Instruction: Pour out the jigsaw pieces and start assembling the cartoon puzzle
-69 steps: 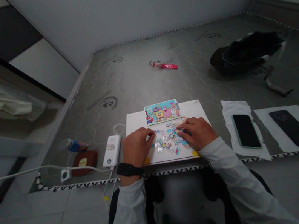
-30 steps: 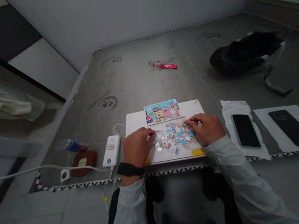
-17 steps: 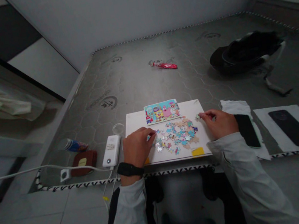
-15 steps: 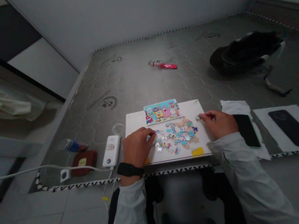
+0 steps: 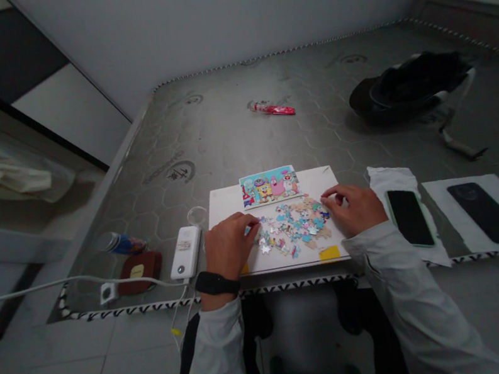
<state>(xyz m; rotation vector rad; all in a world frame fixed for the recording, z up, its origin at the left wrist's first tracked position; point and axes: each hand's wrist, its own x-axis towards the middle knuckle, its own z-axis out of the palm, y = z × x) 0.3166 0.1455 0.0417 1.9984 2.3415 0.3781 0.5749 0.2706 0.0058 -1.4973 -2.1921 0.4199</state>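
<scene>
A loose heap of jigsaw puzzle pieces (image 5: 292, 226) lies on a white board (image 5: 227, 199). Behind the heap, a small cartoon picture card (image 5: 270, 186) rests on the board. My left hand (image 5: 230, 241) has its fingers pinched together at the heap's left edge; whatever they hold is too small to make out. At the right edge of the heap, my right hand (image 5: 356, 207) is closed at the thumb and fingertips. No piece shows clearly between its fingers. A yellow patch (image 5: 329, 253) marks the board's front edge.
Left of the board are a white power bank (image 5: 186, 252) with cables, a brown case (image 5: 140, 273) and a can (image 5: 125, 243). Two phones, one green-edged (image 5: 409, 217), one dark (image 5: 488, 212), lie at right. Farther back are a red packet (image 5: 275, 108) and a black cap (image 5: 410, 90).
My right hand has moved left to the heap, uncovering more of the green-edged phone. The piece seen earlier at its fingertips no longer shows there. My left hand stays put.
</scene>
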